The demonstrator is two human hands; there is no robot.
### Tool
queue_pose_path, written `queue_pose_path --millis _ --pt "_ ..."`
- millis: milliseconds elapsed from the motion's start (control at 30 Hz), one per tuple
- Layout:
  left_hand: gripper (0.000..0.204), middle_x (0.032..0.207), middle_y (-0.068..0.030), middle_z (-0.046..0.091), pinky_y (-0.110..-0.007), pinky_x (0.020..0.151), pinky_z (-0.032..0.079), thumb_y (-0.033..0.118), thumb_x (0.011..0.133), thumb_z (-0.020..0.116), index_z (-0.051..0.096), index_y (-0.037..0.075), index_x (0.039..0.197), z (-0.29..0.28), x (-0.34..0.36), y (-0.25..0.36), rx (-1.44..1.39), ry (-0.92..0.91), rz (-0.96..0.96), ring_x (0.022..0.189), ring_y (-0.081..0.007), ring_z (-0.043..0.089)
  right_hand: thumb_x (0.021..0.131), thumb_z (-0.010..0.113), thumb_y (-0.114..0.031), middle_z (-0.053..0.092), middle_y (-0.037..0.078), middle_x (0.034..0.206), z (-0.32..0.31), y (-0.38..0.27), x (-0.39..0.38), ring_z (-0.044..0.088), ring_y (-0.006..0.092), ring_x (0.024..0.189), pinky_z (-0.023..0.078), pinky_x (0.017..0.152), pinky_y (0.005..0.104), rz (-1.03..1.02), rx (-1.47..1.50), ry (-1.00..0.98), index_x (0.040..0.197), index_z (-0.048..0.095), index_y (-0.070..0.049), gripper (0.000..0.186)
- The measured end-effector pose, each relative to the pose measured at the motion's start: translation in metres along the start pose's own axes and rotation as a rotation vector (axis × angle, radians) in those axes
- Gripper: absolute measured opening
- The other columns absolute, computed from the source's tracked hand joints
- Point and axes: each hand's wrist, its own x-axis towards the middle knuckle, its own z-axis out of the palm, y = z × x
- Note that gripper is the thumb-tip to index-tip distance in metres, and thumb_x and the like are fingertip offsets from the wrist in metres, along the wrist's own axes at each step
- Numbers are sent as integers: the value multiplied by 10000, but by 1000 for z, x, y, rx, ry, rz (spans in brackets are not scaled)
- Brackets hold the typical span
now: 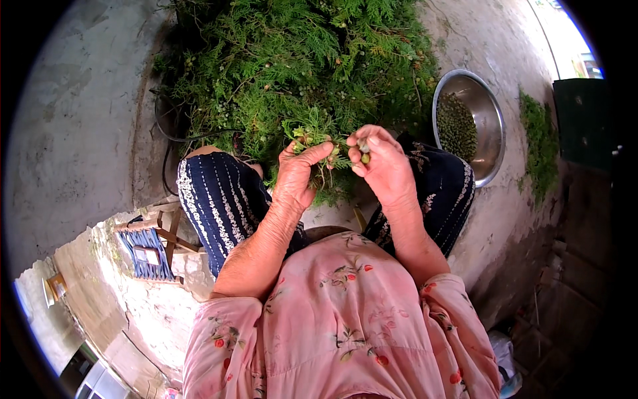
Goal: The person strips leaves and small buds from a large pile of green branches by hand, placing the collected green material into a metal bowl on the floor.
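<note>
My left hand (298,171) grips a leafy green conifer sprig (311,137) bearing small round cones, held up in front of a big heap of similar branches (299,60). My right hand (380,166), just to the right of it, has its fingers closed on small greenish cones (365,157), close beside the sprig's foliage. Beyond my right knee stands a steel bowl (488,143) with a mass of small green cones (454,126) inside it.
A grey concrete slab (73,146) lies at the left, with a dark cable (164,135) by the heap. A folding stool (147,253) stands behind my left knee. More foliage (535,146) lies beside the bowl, and a dark green object (578,123) is at the far right.
</note>
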Motion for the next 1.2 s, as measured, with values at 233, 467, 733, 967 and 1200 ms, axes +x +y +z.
queue_pose_path --millis 233,467,733,967,1200 --pt "213 843 -68 640 -300 701 506 -54 731 657 607 9 928 -1 1 -3 -14 -60 54 742 -169 611 814 645 -72 589 13 766 4 24 -2 459 32 583 343 479 171 -143 -675 140 949 607 -25 149" --pt "251 845 -74 647 -300 706 509 -84 716 659 602 17 938 -4 3 -2 49 -76 64 764 -173 616 803 654 -70 597 34 746 4 22 2 487 45 606 360 498 184 -478 -985 69 933 621 2 152" --pt "289 824 -85 639 -285 609 499 -113 711 649 593 24 960 -4 3 -1 42 -215 22 709 -178 604 842 602 -69 611 65 781 -5 20 -2 570 141 634 380 491 231 34 -257 55 981 600 13 162" --pt "316 835 -76 628 -281 595 483 -105 707 652 586 27 987 0 2 1 -5 -212 7 690 -171 591 832 579 -72 619 110 852 -15 26 0 570 215 654 399 509 261 117 97 98 954 587 4 144" --pt "283 859 -54 638 -286 649 497 -37 737 675 601 55 994 -2 2 -1 39 -190 76 746 -158 600 822 555 -93 589 70 838 -14 10 -1 510 161 629 405 534 260 18 143 71 926 584 -33 124"
